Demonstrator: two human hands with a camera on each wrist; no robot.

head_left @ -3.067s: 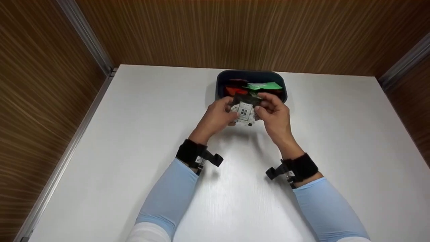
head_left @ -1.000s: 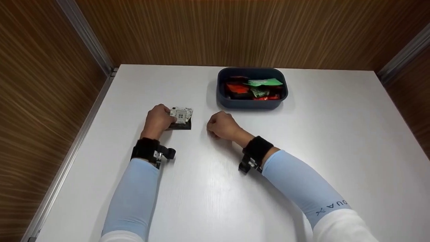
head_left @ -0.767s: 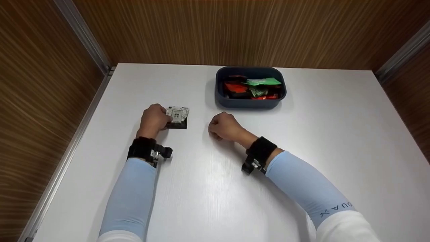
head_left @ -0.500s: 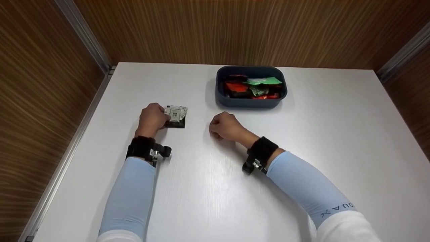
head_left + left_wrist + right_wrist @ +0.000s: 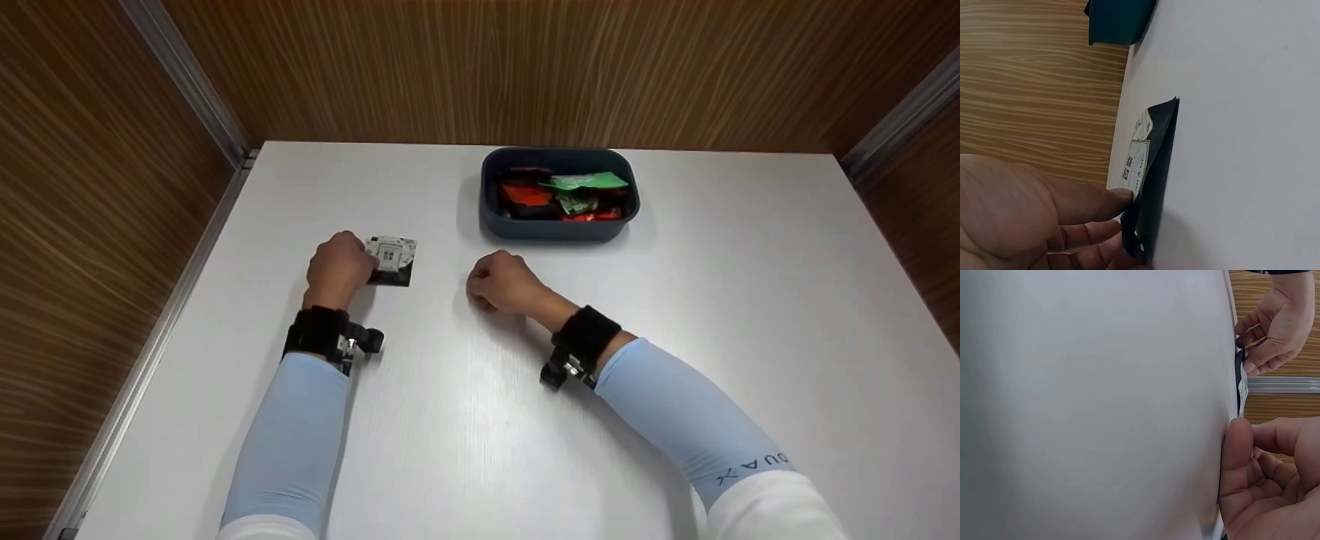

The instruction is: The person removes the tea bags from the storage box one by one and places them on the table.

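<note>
My left hand (image 5: pixel 339 264) rests on the white table (image 5: pixel 712 300) at the left and pinches the edge of a small black packet with a white printed label (image 5: pixel 391 259). The packet lies flat on the table. In the left wrist view my fingers (image 5: pixel 1086 207) grip the near end of the packet (image 5: pixel 1154 163) from above and below. My right hand (image 5: pixel 497 281) sits on the table to the right of the packet, curled into a fist, holding nothing. The right wrist view shows its curled fingers (image 5: pixel 1266 478) and, beyond them, the left hand (image 5: pixel 1275 320) at the packet (image 5: pixel 1240 382).
A dark blue bin (image 5: pixel 559 225) stands at the back centre of the table, holding several packets, among them a green one (image 5: pixel 585 181) and a red one (image 5: pixel 527 195). Its corner (image 5: pixel 1117 22) shows in the left wrist view. Wooden walls close in the table on three sides.
Three seconds ago both hands held the packet in front of the bin. My left hand has since set it down at the left, and over the last second slid it slightly leftward. The right fist stays put.
</note>
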